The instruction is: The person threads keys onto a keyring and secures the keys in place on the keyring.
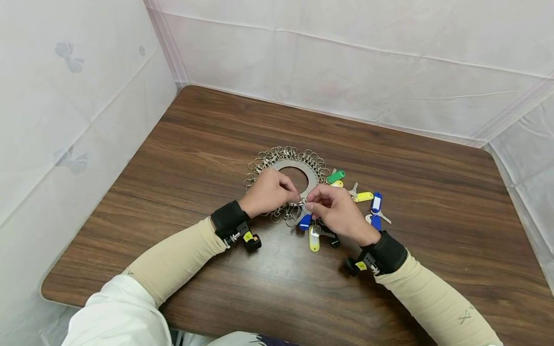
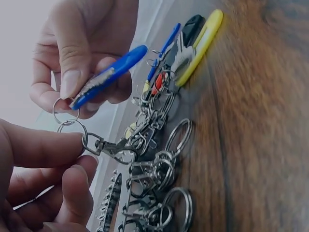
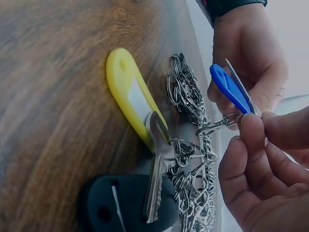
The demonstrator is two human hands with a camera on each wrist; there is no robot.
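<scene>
A flat metal ring disc [image 1: 298, 166] lies on the wooden table [image 1: 195, 144], hung all round with several key rings and snap clasps. My left hand [image 1: 291, 194] pinches the small ring of one clasp [image 2: 104, 146] at the disc's near edge. My right hand [image 1: 318, 204] pinches a blue key tag [image 2: 113, 72] with a silver key and its split ring, held just above that clasp. In the right wrist view the blue key tag [image 3: 231, 88] stands between both hands.
More tagged keys lie right of the disc: green [image 1: 335, 176], yellow [image 1: 363, 196], blue [image 1: 377, 203]. A yellow tag [image 3: 128, 92] and a black tag [image 3: 120, 203] lie under my right hand. White sheeting walls the table on the left, back and right.
</scene>
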